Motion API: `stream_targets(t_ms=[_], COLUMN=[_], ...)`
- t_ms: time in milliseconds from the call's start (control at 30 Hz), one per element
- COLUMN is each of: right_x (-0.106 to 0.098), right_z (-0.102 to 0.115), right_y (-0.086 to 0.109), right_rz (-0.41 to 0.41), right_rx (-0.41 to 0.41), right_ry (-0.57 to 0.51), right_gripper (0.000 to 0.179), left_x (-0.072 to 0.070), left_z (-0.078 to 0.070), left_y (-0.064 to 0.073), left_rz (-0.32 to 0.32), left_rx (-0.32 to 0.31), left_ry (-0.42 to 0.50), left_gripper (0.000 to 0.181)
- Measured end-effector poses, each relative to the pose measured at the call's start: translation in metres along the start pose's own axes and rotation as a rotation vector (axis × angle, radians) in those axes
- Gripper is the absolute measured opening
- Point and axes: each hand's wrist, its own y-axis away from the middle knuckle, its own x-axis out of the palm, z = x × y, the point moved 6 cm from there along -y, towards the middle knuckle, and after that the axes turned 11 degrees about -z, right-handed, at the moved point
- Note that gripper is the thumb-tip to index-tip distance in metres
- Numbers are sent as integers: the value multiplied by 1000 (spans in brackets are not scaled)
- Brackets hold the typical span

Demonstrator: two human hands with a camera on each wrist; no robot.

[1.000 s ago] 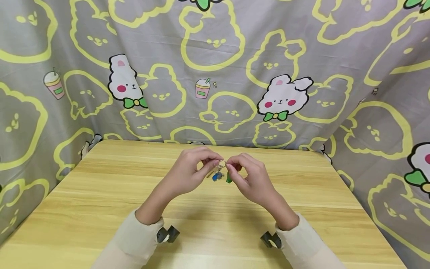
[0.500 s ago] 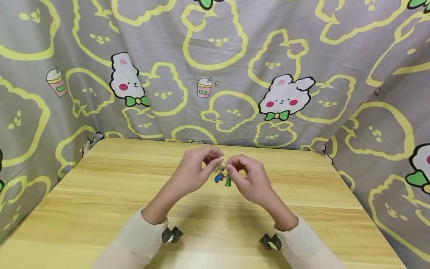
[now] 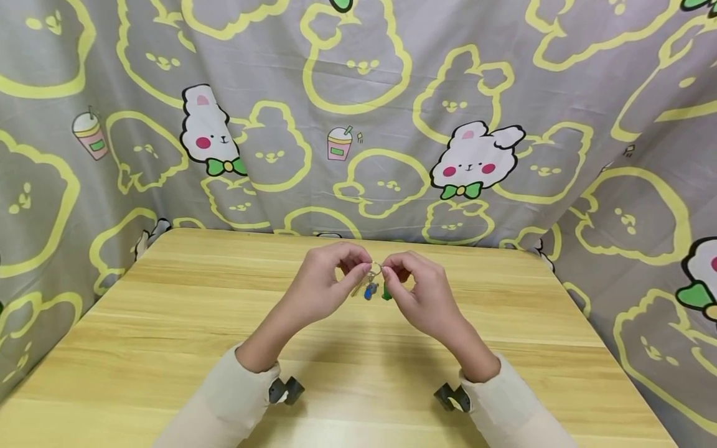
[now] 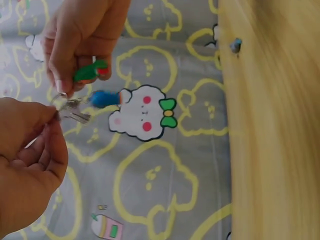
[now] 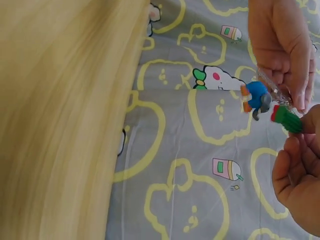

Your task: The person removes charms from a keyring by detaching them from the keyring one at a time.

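Note:
Above the table, both hands pinch the metal ring point(image 3: 376, 269) of a keychain between thumb and fingertips. My left hand point(image 3: 330, 283) grips the ring's left side, while my right hand point(image 3: 420, 289) has its right side. A blue and grey figure charm point(image 5: 257, 96) with orange feet dangles from short links. Beside the right fingertips hangs a green charm point(image 5: 288, 119) with a red end, partly covered by that hand in the head view. Thin silvery pieces point(image 4: 81, 117) hang near the left fingertips, blurred in the left wrist view.
The light wooden table point(image 3: 358, 386) extends below both hands. Behind it and at both sides hangs a grey curtain point(image 3: 269, 74) with yellow outlines and white rabbits. Black wrist cameras sit at both beige sleeves point(image 3: 224, 398).
The fingertips came closer together, then parted slightly, so the ring shows between them again. The green charm swung down into view and is now partly behind the right fingers. The blue charm shifted slightly right.

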Motion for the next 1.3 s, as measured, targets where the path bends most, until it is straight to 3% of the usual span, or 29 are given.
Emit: stream_targets(t_ms=[133, 200, 300, 433, 600, 733, 867, 1167, 1300], right_x=[1, 2, 2, -1, -6, -7, -8, -11, -11], right_z=[4, 6, 5, 2, 1, 2, 4, 9, 11], right_y=[-1, -1, 0, 0, -1, -3, -4, -5, -5], right_rz=[44, 61, 62, 20, -51, -92, -107, -113, -112], right_rx=[-60, -85, -82, -21, -6, -13, -24, -82, -97], right_ry=[64, 86, 75, 8, -32, -68, -95, -93, -100], right_gripper=[4, 4, 4, 5, 5, 9, 10, 9, 7], left_x=[-1, -1, 0, -1, -1, -1, -3, -1, 1], left_z=[-11, -13, -12, -7, 5, 12, 13, 13, 13], left_y=[0, 0, -1, -2, 0, 3, 3, 5, 5], left_rz=[7, 19, 26, 1, 7, 29, 34, 94, 111], left_rx=[162, 192, 188, 75, -166, -300, -348, -376, -384], left_ry=[-117, -147, -159, -79, 143, 300, 357, 467, 471], left_gripper=[4, 5, 4, 2, 6, 10, 14, 14, 14])
